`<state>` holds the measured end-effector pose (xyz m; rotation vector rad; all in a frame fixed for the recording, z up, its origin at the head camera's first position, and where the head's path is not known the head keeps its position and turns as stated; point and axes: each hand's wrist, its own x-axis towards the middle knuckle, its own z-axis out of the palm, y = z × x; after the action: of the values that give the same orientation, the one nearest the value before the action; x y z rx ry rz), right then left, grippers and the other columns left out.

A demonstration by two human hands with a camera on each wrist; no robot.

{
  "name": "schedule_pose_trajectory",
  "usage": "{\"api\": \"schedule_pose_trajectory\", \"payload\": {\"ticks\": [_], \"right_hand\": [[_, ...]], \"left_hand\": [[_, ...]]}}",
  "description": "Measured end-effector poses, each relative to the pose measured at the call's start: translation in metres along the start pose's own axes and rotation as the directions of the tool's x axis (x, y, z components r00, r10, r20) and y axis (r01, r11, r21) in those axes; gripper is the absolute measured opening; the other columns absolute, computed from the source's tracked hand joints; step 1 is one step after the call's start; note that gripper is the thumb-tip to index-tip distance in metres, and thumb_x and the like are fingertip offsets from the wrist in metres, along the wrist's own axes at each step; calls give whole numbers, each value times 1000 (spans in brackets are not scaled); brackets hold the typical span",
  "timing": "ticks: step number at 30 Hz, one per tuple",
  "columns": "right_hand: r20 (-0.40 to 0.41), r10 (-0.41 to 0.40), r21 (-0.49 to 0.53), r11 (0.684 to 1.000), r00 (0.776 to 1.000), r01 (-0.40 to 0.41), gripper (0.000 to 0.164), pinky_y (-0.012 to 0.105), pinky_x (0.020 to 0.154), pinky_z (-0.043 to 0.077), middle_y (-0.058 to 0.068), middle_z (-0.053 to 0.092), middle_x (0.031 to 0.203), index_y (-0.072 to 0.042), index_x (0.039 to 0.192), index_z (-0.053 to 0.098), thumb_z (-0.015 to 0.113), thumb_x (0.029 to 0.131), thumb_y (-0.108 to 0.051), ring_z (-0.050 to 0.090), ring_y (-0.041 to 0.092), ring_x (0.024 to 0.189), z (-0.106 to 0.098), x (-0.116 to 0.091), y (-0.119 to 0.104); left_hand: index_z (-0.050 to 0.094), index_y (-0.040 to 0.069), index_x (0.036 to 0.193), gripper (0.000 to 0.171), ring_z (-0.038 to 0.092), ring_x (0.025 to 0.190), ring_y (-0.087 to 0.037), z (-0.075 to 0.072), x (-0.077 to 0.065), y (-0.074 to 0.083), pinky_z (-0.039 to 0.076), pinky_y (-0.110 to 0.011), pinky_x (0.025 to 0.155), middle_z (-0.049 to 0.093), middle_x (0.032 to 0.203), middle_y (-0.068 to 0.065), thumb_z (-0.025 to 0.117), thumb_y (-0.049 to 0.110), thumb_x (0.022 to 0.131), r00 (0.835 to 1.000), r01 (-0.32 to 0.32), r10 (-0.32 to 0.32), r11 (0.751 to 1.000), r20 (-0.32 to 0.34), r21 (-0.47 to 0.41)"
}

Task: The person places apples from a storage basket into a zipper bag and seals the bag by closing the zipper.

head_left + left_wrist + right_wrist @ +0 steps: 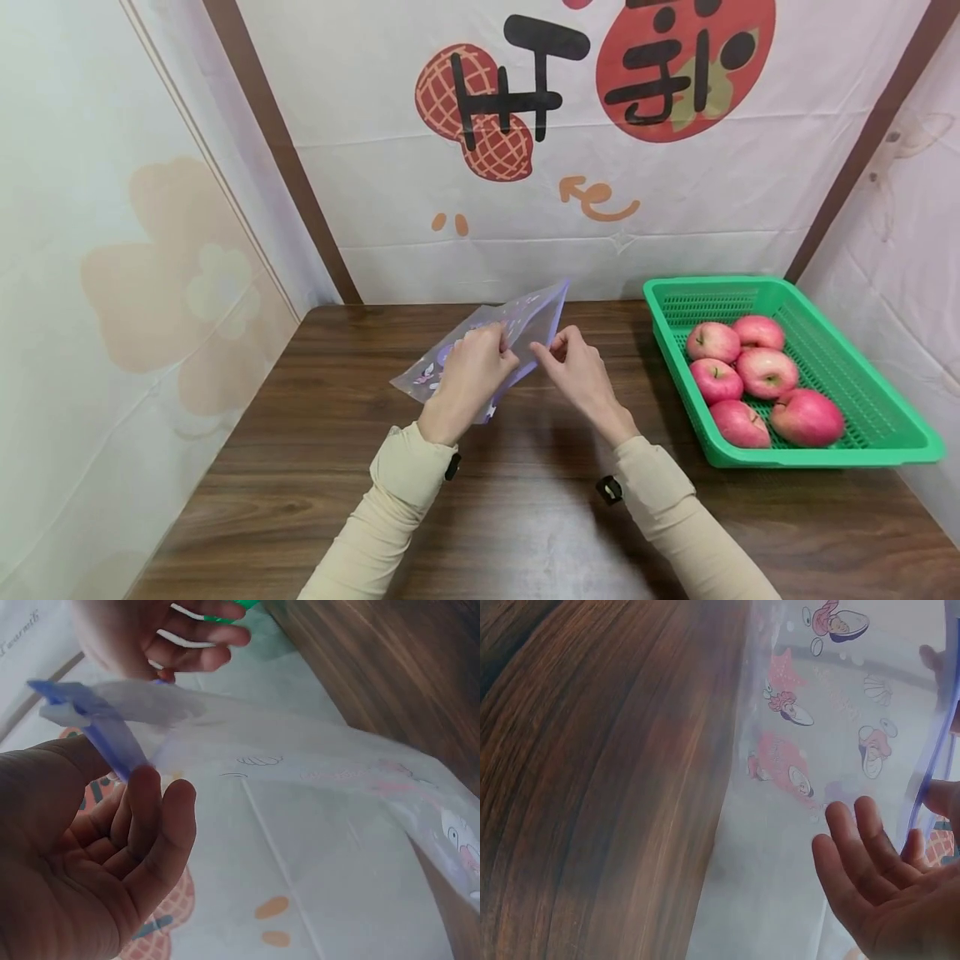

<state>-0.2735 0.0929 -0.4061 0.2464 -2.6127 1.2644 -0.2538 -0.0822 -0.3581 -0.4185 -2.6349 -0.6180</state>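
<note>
A clear zip bag with a purple edge and printed cartoon figures is held up above the table, slanting toward the upper right. My left hand pinches the purple edge between thumb and forefinger, as the left wrist view shows. At the same edge, farther right, my right hand has its thumb and forefinger on the purple strip, the other fingers loosely spread. Pink shell and starfish prints on the bag show in the right wrist view. Nothing shows inside the bag.
To the right stands a green plastic basket holding several red apples. Beneath everything is a dark wooden table. White printed cloth closes off the back and both sides.
</note>
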Motion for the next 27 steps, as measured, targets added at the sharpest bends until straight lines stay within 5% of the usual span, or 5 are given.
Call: {"api": "schedule_pose_trajectory", "payload": {"ticks": [9, 19, 23, 27], "right_hand": [[66, 14, -48, 999, 998, -11, 29, 29, 52, 40, -1, 63, 64, -12, 79, 59, 58, 94, -37, 52, 14, 56, -6, 1, 2], [141, 53, -63, 997, 989, -44, 21, 29, 54, 43, 9, 71, 70, -11, 80, 64, 54, 89, -27, 61, 14, 60, -14, -2, 6], [153, 57, -43, 998, 987, -51, 22, 30, 55, 44, 3, 70, 66, -12, 84, 66, 52, 90, -28, 64, 15, 65, -21, -5, 1], [131, 40, -32, 999, 991, -36, 23, 30, 56, 44, -2, 69, 63, -13, 83, 66, 52, 91, -30, 67, 17, 67, -27, -7, -2]], "left_hand": [[56, 6, 73, 12, 58, 54, -25, -11, 5, 0, 50, -40, 50, 60, 65, -7, 67, 3, 74, 969, -117, 141, 986, -205, 122], [60, 2, 73, 6, 52, 52, -19, -54, 24, -8, 48, -36, 47, 61, 66, -10, 61, -1, 78, 941, -117, 130, 991, -312, 62], [59, 2, 73, 5, 49, 52, -18, -70, 28, -8, 46, -35, 47, 60, 66, -10, 59, -2, 77, 924, -99, 107, 994, -367, 41], [57, 3, 72, 5, 48, 54, -18, -72, 25, -4, 45, -35, 48, 58, 66, -8, 59, 2, 77, 930, -77, 75, 997, -359, 7]]}}
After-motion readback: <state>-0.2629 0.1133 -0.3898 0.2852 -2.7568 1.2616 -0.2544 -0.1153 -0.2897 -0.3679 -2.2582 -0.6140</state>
